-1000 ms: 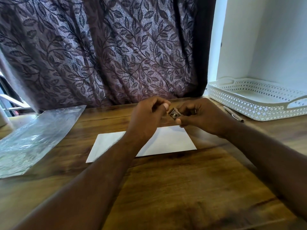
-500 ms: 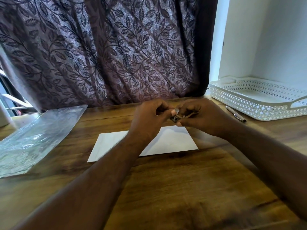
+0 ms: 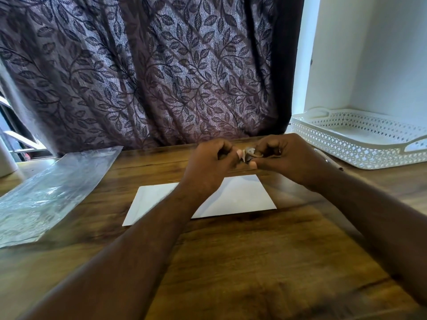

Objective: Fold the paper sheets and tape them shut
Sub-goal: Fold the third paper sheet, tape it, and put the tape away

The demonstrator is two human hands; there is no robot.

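A folded white paper sheet [image 3: 240, 197] lies flat on the wooden table [image 3: 231, 262], partly under my left forearm. Just above its far edge both hands meet in the air. My right hand [image 3: 284, 158] holds a small tape roll [image 3: 250, 153], mostly hidden by its curled fingers. My left hand [image 3: 210, 165] pinches at the loose end of the tape with thumb and forefinger. The tape strip itself is too small to make out clearly.
A clear plastic sleeve [image 3: 46, 192] lies at the left of the table. A white perforated tray [image 3: 360, 146] stands at the back right, with a pen [image 3: 328, 159] beside it. A leaf-patterned curtain [image 3: 150, 72] hangs behind the table.
Both hands stayed above the paper's far edge, working at the small tape roll. The roll has turned in my right hand and my left fingers have closed in on it.
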